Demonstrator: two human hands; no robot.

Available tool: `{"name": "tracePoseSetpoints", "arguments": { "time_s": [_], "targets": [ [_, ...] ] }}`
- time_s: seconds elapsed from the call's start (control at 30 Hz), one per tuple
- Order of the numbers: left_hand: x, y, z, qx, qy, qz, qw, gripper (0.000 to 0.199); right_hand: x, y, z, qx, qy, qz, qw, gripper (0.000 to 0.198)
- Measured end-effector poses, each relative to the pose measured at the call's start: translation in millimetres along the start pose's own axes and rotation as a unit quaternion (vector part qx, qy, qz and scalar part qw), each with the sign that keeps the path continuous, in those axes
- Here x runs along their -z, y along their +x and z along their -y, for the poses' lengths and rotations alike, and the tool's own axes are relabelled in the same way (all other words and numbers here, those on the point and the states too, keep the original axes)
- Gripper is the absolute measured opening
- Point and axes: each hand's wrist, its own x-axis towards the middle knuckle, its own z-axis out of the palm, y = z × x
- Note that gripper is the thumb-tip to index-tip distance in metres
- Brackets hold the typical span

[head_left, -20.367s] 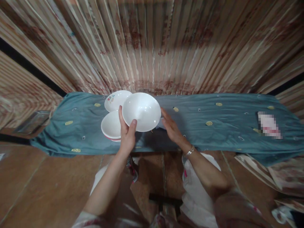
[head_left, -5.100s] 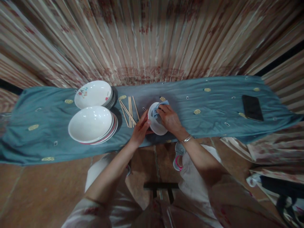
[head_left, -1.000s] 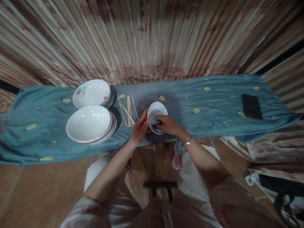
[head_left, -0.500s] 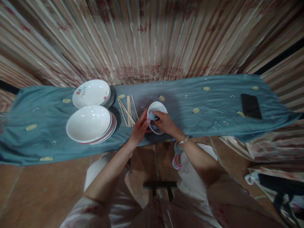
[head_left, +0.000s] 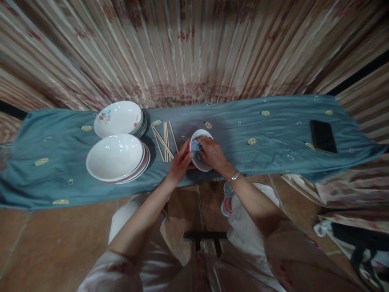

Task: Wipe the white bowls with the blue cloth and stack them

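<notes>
Your small white bowl [head_left: 201, 164] is near the middle of the surface [head_left: 282, 134], its mouth tipped up toward you, with a bit of red showing on its outer left side. Whether its base rests on the cloth covering is hidden. A crumpled light-blue rag [head_left: 196, 146] sits inside, against the left of the inner wall.

Your left hand [head_left: 179, 163] is curled round the bowl's left side, thumb by the rim; your right hand [head_left: 213, 153] has its fingers bunched on the rag (the fingertips are partly out of sight). Compared with a second ago, your right hand and the rag have shifted toward the bowl's far side.

Just left of your hands lie loose chopsticks [head_left: 165, 144], some crossing; beyond them stand a bowl stack [head_left: 115, 158] and, behind it, floral dishes [head_left: 120, 118]. A black phone [head_left: 323, 136] lies well to the right.
</notes>
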Motion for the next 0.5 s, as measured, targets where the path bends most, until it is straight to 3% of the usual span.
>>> {"name": "tracePoseSetpoints", "arguments": {
  "time_s": [0.23, 0.5],
  "targets": [
    [1.1, 1.5, 3.0, 0.000, -0.005, 0.006, 1.000, 0.088, 9.6, -2.2, 6.2, -0.031, -0.087, 0.059, 0.994, 0.032],
    [1.4, 2.4, 3.5, 0.003, -0.004, 0.004, 1.000, 0.091, 19.1, -8.5, 3.7, -0.026, -0.079, 0.129, 0.988, 0.031]
  ]
}}
